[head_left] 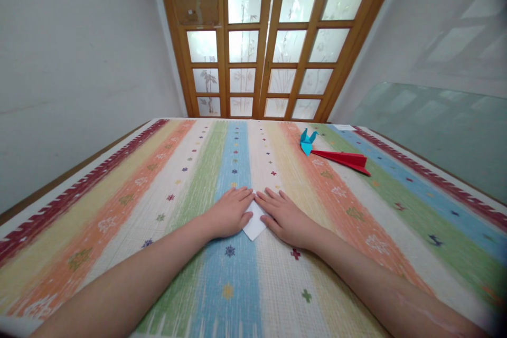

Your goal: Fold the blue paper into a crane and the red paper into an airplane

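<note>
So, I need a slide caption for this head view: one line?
Left hand and right hand press flat on white paper atop striped tablecloth.

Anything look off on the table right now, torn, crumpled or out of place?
Nothing stands out. Both hands, left and right, press flat on the white paper. The blue folded figure and red paper plane lie intact farther back.

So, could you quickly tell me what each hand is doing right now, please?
Left hand: open, flat, pressing on the white paper.
Right hand: open, flat, pressing on the same paper.
</note>
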`<state>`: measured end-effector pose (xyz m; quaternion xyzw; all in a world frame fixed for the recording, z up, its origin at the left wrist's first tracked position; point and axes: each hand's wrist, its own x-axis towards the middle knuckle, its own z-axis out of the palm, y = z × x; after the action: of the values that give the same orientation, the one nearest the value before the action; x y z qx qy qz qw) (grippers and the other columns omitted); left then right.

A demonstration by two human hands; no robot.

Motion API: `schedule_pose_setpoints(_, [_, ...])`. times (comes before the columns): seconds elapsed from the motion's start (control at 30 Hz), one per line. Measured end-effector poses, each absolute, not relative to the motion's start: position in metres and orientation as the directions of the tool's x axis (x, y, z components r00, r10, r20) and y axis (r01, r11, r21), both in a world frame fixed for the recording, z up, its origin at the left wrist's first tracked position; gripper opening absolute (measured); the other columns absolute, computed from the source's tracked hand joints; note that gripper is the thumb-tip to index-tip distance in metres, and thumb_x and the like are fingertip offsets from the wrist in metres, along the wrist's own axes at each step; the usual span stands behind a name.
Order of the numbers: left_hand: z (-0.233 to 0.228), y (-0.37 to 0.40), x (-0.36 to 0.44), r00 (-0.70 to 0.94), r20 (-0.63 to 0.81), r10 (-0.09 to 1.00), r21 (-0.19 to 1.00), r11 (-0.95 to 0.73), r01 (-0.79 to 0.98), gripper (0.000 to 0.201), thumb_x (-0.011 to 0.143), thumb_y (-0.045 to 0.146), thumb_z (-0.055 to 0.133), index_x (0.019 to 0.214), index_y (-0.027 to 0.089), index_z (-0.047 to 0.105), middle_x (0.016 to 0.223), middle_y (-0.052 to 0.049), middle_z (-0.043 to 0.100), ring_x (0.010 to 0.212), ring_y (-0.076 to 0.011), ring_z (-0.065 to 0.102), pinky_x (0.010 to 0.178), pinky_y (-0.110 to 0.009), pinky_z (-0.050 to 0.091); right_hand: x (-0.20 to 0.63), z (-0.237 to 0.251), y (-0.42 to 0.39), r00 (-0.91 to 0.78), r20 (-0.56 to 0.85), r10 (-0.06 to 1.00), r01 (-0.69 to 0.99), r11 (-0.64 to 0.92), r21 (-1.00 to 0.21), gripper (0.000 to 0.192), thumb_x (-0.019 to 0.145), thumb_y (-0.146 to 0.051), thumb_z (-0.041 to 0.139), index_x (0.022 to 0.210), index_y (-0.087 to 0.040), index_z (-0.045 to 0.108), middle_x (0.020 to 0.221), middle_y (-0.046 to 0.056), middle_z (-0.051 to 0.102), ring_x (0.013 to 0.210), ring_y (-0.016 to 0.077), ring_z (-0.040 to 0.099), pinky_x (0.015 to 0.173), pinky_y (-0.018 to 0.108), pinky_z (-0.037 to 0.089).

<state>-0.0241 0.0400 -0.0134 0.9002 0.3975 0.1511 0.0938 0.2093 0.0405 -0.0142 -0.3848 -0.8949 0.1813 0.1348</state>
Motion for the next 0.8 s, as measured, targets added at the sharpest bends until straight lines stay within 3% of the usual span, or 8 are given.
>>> schedule_pose_setpoints(0.33, [-0.019, 0.044, -0.025, 0.592, 0.113, 0.798, 0.255, -0.599, 0.759, 0.07, 0.094, 0.054, 0.041, 0.151, 0.013, 0.031, 0.157, -0.018, 0.028, 0.147, -0.0316, 0.021, 0.117, -0.05, 0.011, 0.208, -0.027, 0.05, -0.574, 0.126, 0.809, 0.727, 0.574, -0.376, 0.064, 0.095, -0.054, 0.045, 0.152, -0.029, 0.031, 0.158, 0.008, 0.027, 0.147, 0.0362, 0.018, 0.116, 0.061, 0.006])
schedule_pose_setpoints(0.53, [-0.02, 0.048, -0.029, 0.549, 0.043, 0.835, 0.206, -0.545, 0.813, 0.077, 0.093, 0.065, 0.032, 0.153, 0.018, 0.025, 0.159, -0.016, 0.023, 0.148, -0.0324, 0.016, 0.117, -0.053, 0.01, 0.206, -0.024, 0.048, -0.582, 0.092, 0.808, 0.77, 0.584, -0.255, 0.063, 0.097, -0.056, 0.037, 0.153, -0.031, 0.027, 0.16, 0.008, 0.024, 0.147, 0.0367, 0.018, 0.115, 0.063, 0.01])
schedule_pose_setpoints(0.67, [-0.022, 0.051, -0.03, 0.516, -0.003, 0.856, 0.151, -0.51, 0.847, 0.077, 0.093, 0.067, 0.025, 0.154, 0.021, 0.022, 0.161, -0.014, 0.018, 0.149, -0.0316, 0.012, 0.117, -0.052, 0.01, 0.204, -0.019, 0.043, -0.578, 0.069, 0.813, 0.796, 0.581, -0.169, 0.063, 0.098, -0.058, 0.029, 0.154, -0.03, 0.024, 0.16, 0.008, 0.021, 0.147, 0.0349, 0.018, 0.115, 0.061, 0.012])
schedule_pose_setpoints(0.8, [-0.022, 0.049, -0.034, 0.526, 0.007, 0.85, 0.134, -0.522, 0.842, 0.075, 0.094, 0.066, 0.022, 0.155, 0.022, 0.02, 0.161, -0.013, 0.018, 0.149, -0.0306, 0.012, 0.117, -0.051, 0.01, 0.204, -0.016, 0.042, -0.579, 0.047, 0.814, 0.801, 0.578, -0.157, 0.064, 0.098, -0.059, 0.027, 0.155, -0.03, 0.023, 0.161, 0.008, 0.02, 0.147, 0.0339, 0.017, 0.116, 0.059, 0.013])
